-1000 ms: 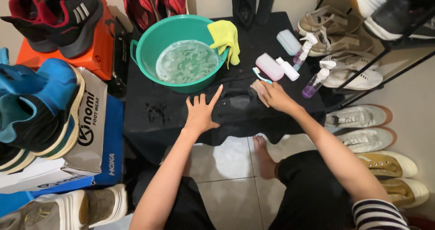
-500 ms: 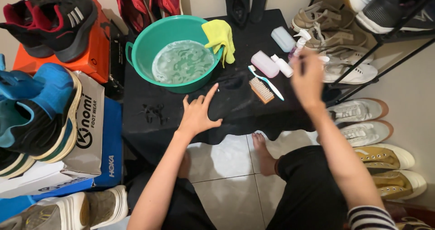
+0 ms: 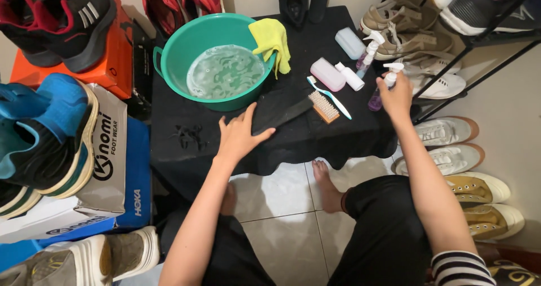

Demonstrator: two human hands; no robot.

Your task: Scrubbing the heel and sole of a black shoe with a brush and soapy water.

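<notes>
Right hand [image 3: 398, 92] wrapped around small clear spray bottle with purple liquid [image 3: 381, 90] at cloth-covered table's [image 3: 315, 134] right edge; light, rigid, likely slick, best gripped at body. Left hand [image 3: 239, 135] flat, open, pressing black insole [image 3: 282, 109].

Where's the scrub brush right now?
In the head view, the scrub brush lies on the black table, right of centre, beside the toothbrush.

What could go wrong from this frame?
The right hand closes on a purple spray bottle near the table's edge; other bottles crowd it and might topple. The left hand presses a black insole right beside the full green basin; a nudge may slop water.
</notes>
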